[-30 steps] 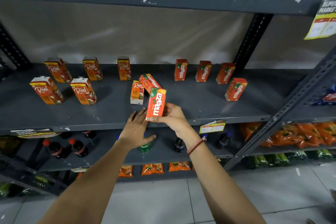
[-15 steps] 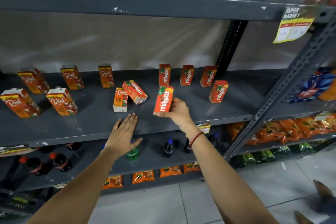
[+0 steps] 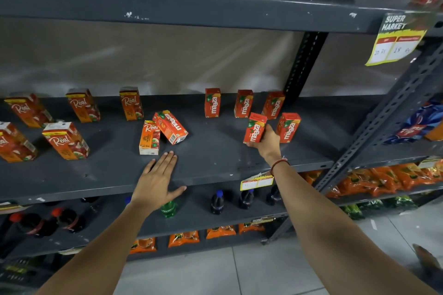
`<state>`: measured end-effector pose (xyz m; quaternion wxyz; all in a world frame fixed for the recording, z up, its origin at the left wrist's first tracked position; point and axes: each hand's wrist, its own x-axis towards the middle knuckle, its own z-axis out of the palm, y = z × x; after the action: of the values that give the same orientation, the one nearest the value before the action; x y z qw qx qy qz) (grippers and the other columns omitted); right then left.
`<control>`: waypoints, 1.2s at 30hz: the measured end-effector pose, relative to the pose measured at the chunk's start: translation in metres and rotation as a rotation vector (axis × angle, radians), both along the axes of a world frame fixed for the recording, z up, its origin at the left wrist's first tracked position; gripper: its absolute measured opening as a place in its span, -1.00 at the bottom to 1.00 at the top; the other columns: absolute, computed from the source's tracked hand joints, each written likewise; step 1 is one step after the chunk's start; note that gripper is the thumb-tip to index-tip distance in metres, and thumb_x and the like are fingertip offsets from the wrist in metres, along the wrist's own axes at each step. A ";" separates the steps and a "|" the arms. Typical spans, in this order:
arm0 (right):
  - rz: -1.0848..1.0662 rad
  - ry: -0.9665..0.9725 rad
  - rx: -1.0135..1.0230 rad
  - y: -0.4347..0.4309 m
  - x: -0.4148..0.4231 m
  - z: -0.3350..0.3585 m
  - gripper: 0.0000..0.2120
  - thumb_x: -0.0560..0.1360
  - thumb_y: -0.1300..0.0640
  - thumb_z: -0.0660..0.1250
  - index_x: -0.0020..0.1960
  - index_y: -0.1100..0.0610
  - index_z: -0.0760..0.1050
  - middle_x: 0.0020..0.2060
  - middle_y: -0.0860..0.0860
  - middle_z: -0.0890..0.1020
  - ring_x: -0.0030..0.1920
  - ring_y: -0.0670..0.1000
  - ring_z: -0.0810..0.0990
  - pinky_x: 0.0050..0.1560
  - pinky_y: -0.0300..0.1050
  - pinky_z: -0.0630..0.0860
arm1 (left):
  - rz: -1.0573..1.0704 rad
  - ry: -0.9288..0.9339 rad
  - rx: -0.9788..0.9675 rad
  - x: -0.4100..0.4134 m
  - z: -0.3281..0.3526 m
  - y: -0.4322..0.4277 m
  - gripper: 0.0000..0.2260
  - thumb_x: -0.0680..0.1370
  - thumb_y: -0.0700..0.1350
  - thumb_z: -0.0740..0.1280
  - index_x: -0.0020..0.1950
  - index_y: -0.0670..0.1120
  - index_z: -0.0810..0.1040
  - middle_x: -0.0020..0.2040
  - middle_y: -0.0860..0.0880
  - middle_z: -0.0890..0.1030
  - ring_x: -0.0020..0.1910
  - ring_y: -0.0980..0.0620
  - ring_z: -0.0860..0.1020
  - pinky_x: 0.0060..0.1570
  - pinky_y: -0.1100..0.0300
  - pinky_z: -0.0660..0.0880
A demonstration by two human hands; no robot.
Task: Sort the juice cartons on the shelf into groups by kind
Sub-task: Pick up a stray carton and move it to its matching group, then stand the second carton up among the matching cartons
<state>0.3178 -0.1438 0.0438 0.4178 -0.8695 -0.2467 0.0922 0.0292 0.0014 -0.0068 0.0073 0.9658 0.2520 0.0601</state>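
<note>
As my right hand (image 3: 268, 142) carried gripped red Maaza carton (image 3: 254, 128) rightward to Maaza group mid-right, flat empty left hand (image 3: 157, 179) stayed; two strays remained.

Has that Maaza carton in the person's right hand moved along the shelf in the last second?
Yes. The held Maaza carton went rightward, away from the tilted Maaza carton, toward the Maaza group.
</note>
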 end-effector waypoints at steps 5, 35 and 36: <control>0.001 0.032 0.004 0.004 0.003 -0.005 -0.48 0.29 0.27 0.53 0.17 0.28 0.39 0.13 0.21 0.61 0.17 0.20 0.57 0.19 0.03 0.47 | 0.015 -0.020 -0.003 0.001 0.000 -0.001 -0.04 0.34 0.48 -0.34 0.50 -0.16 0.07 0.53 -0.11 0.14 0.50 -0.03 0.10 0.46 0.01 0.02; 0.540 0.520 -0.268 0.150 -0.107 0.019 -0.44 0.34 0.16 0.51 0.26 0.26 0.40 0.21 0.14 0.55 0.24 0.08 0.49 0.18 -0.10 0.46 | 0.017 -0.075 0.016 0.000 -0.004 -0.001 -0.24 0.48 0.35 0.07 0.48 -0.17 0.14 0.49 -0.13 0.25 0.49 -0.03 0.16 0.45 0.03 0.03; 0.533 0.543 -0.254 0.150 -0.109 0.018 -0.44 0.34 0.15 0.51 0.26 0.25 0.40 0.21 0.13 0.55 0.25 0.08 0.49 0.18 -0.10 0.45 | 0.018 -0.072 0.015 0.000 -0.004 -0.001 -0.24 0.48 0.35 0.07 0.48 -0.17 0.15 0.49 -0.13 0.25 0.49 -0.03 0.17 0.45 0.03 0.03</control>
<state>0.2091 0.0064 0.0619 0.3186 -0.7638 -0.3308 0.4535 0.0294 0.0007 -0.0106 0.0087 0.9608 0.2597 0.0968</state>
